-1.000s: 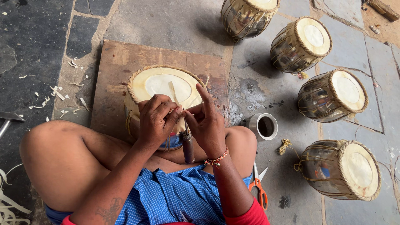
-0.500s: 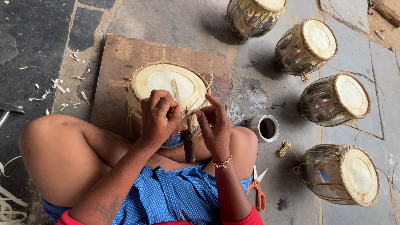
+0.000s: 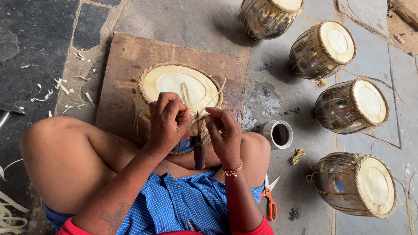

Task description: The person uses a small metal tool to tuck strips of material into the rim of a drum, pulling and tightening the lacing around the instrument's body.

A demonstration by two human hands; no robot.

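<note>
Blue checked cloth, red sleeves, beaded bracelet, perhaps.

The left hand is covering the near rim of the drum, hiding where the pale strip is ending under its fingers. Just right of it, the right hand is pinching something too thin to identify. Below both hands, the tool's tip is disappearing between them. Far left, a hammer is running off the edge.
</note>
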